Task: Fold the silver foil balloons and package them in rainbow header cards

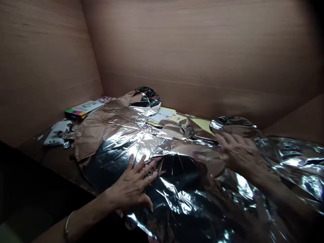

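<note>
A large, crinkled piece of silver foil [121, 135] with rounded ends, like an uninflated foil balloon, spreads over the surface in front of me. My left hand [135, 184] lies on its near middle part, palm down with fingers spread. Farther right, my right hand [238, 153] rests over the foil just in front of a rounded lobe [231, 123]; its fingers are stretched out and slightly blurred. Neither hand visibly grips anything. Another rounded end [146, 99] of the foil stands up at the back, near the wooden wall.
Wooden panels [192, 57] rise behind and at the left [45, 60]. On the back left lies a colourful box [84, 107], with a small white printed object [58, 132] nearer me. Yellow and white papers [168, 114] show behind the foil. More foil [298, 158] extends right.
</note>
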Motion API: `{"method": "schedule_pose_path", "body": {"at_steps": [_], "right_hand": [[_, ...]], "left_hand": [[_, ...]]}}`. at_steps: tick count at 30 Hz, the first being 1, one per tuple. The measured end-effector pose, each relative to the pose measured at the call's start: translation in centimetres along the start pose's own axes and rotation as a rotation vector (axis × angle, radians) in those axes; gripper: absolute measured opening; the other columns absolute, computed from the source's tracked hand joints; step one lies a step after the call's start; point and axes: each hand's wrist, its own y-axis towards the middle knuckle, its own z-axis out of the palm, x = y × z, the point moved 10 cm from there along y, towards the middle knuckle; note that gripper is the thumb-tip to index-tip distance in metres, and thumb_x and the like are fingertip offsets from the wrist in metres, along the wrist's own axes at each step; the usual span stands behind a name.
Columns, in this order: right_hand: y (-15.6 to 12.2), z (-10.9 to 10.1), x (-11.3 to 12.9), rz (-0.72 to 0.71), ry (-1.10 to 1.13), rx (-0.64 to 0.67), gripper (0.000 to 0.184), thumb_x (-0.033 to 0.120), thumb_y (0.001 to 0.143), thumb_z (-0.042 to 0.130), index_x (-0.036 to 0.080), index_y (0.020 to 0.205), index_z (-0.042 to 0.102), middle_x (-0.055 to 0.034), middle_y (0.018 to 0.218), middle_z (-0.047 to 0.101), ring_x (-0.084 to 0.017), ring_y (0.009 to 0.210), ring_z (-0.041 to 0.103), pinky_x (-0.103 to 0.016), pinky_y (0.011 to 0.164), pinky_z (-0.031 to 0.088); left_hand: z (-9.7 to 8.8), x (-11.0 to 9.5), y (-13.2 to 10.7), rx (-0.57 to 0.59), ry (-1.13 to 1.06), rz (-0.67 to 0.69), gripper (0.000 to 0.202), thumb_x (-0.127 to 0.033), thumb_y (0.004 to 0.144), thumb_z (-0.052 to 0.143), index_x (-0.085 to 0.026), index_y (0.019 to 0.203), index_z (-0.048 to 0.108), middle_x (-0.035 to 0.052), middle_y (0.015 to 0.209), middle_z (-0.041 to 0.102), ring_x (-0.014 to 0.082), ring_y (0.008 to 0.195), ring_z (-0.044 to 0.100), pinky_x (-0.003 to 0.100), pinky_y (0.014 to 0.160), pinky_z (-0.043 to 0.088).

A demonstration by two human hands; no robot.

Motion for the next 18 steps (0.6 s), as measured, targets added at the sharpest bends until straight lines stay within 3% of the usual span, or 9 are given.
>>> {"method": "schedule_pose_path", "body": {"at_steps": [2, 4, 7, 10, 12, 16, 18], "right_hand": [[0.9, -1.0, 6.9, -0.249, 0.106, 0.058, 0.053, 0.047, 0.093, 0.022, 0.014, 0.124, 0.051, -0.0156, 0.128, 0.047, -0.031, 0.115, 0.043, -0.049, 0.093, 0.036], [1.3, -0.4, 12.8, -0.424, 0.238, 0.183, 0.052, 0.048, 0.095, 0.015, 0.022, 0.135, 0.038, -0.0066, 0.141, 0.034, -0.025, 0.127, 0.032, -0.047, 0.103, 0.029], [1.4, 3.3, 17.4, -0.522, 0.309, 0.366, 0.053, 0.05, 0.095, 0.012, 0.025, 0.14, 0.026, -0.0042, 0.147, 0.019, -0.023, 0.134, 0.016, -0.05, 0.108, 0.017], [1.0, 8.1, 17.8, -0.504, 0.283, 0.461, 0.059, 0.055, 0.093, 0.015, 0.022, 0.141, 0.025, -0.0078, 0.147, 0.018, -0.025, 0.135, 0.011, -0.054, 0.107, 0.012], [0.7, 10.1, 17.3, -0.497, 0.272, 0.452, 0.062, 0.058, 0.092, 0.017, 0.021, 0.14, 0.025, -0.0083, 0.147, 0.018, -0.026, 0.135, 0.01, -0.055, 0.107, 0.011], [0.3, 10.9, 16.6, -0.509, 0.291, 0.407, 0.061, 0.058, 0.092, 0.018, 0.023, 0.141, 0.023, -0.0068, 0.147, 0.015, -0.024, 0.135, 0.007, -0.054, 0.108, 0.009], [0.2, 10.7, 16.5, -0.514, 0.308, 0.4, 0.059, 0.056, 0.092, 0.018, 0.023, 0.141, 0.022, -0.0064, 0.148, 0.015, -0.024, 0.135, 0.007, -0.053, 0.108, 0.009]], "left_hand": [[-0.2, 0.0, 0.2, 0.01, 0.004, -0.009, 0.091, -0.077, 0.07, 0.033, -0.027, 0.143, 0.013, 0.0117, 0.148, 0.016, 0.0404, 0.134, 0.009, 0.069, 0.097, 0.002], [-0.5, 0.0, 0.3, 0.016, 0.002, -0.015, 0.091, -0.077, 0.07, 0.034, -0.028, 0.143, 0.012, 0.0119, 0.149, 0.014, 0.0415, 0.133, 0.009, 0.07, 0.096, 0.003], [-0.4, 0.0, 0.1, 0.033, -0.005, -0.032, 0.088, -0.077, 0.07, 0.034, -0.025, 0.141, 0.023, 0.0133, 0.148, 0.017, 0.0416, 0.133, 0.01, 0.071, 0.095, 0.004], [0.2, 0.1, -1.4, 0.042, -0.038, -0.051, 0.085, -0.074, 0.069, 0.04, -0.024, 0.137, 0.033, 0.0156, 0.146, 0.021, 0.0429, 0.133, 0.011, 0.072, 0.094, 0.011], [0.1, 0.3, -3.2, 0.029, -0.099, -0.05, 0.086, -0.071, 0.069, 0.045, -0.024, 0.139, 0.03, 0.0179, 0.146, 0.021, 0.042, 0.132, 0.014, 0.069, 0.095, 0.017], [-1.0, 1.6, -7.0, 0.032, -0.273, -0.069, 0.093, -0.062, 0.071, 0.055, -0.018, 0.143, 0.015, 0.0207, 0.145, 0.021, 0.0344, 0.134, 0.019, 0.056, 0.104, 0.022], [-1.5, 2.5, -8.3, 0.07, -0.304, -0.088, 0.084, -0.048, 0.08, 0.055, -0.019, 0.144, 0.011, 0.0188, 0.146, 0.021, 0.0313, 0.135, 0.017, 0.054, 0.106, 0.02]]}}
